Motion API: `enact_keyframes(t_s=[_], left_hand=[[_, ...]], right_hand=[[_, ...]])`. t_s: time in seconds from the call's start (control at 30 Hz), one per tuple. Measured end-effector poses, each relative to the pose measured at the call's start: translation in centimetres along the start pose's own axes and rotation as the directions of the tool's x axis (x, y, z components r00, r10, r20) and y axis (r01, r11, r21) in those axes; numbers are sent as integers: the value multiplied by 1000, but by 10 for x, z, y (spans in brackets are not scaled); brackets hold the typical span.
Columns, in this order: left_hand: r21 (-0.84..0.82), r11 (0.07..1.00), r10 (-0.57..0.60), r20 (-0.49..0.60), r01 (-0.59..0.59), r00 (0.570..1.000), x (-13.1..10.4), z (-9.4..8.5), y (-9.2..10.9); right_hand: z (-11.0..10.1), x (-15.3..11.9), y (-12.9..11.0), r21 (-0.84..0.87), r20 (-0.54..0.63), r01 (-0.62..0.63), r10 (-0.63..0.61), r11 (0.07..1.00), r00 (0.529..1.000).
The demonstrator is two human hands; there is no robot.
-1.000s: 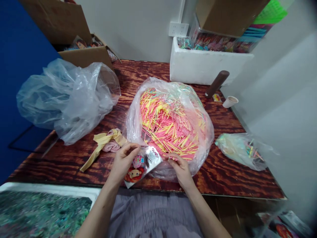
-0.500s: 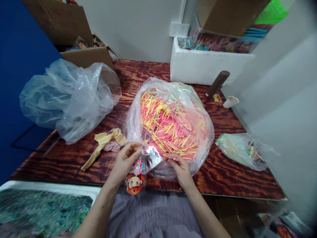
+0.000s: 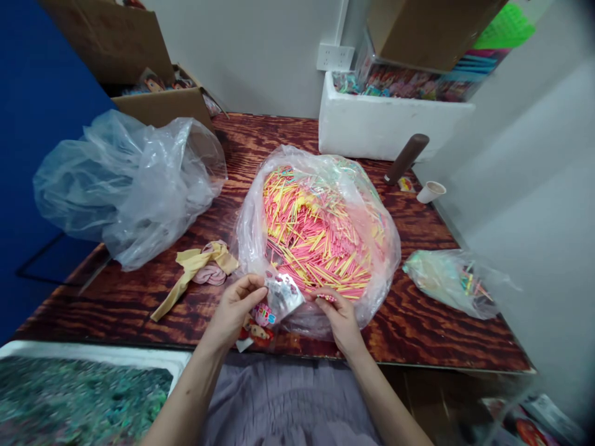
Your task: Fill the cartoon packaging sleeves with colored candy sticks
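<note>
Between finger and thumb of my left hand (image 3: 242, 303) is a small printed plastic packet (image 3: 284, 294) with a shiny silvery part and a cartoon figure at its lower end. My right hand (image 3: 338, 313) pinches a small bundle of thin sticks (image 3: 326, 298), seen end-on, close to the packet's right edge. Both hands are over the near rim of a large clear plastic bag (image 3: 251, 217), which lies open on the table. Inside it is a heap of thin pink and yellow sticks (image 3: 320, 238).
Left on the wooden table (image 3: 260, 133) lie a crumpled clear bag (image 3: 153, 179) and yellow cloth strips (image 3: 195, 266). At right are a small bag (image 3: 450, 282), a paper cup (image 3: 431, 191) and a brown cylinder (image 3: 407, 158). A white foam box (image 3: 390, 124) stands behind.
The packet has tilted in my left hand, so its cartoon end is foreshortened and folded up nearer the table edge. My right hand with the sticks has hardly moved.
</note>
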State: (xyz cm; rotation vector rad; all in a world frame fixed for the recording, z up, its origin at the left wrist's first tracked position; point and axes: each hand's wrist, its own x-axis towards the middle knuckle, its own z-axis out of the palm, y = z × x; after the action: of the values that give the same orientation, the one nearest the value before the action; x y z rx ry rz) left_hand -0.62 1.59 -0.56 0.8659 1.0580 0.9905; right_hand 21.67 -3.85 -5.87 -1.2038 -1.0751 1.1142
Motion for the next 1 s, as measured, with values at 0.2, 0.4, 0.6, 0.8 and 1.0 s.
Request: enact_keyframes(t_s=[0.2,0.4,0.6,0.8,1.0], left_hand=[[-105,992,-84,-143,69,986,-3,-5,6],[349,927,163,-44,-138,986,4,-3,10],[601,753,339,-3,-270,941,7,-9,17],[650,656,427,100,-384,899,11,-6,23],[598,656,453,177,-461,874,16,13,16]], right_hand=[[0,3,-7,31,-66,-65,67,997,996],[-9,18,-31,-18,-88,-97,95,995,992],[-24,38,-41,-139,-93,-87,75,986,993],[-38,50,-49,-589,48,144,-144,795,988],[-35,53,-45,-774,102,205,-202,598,974]])
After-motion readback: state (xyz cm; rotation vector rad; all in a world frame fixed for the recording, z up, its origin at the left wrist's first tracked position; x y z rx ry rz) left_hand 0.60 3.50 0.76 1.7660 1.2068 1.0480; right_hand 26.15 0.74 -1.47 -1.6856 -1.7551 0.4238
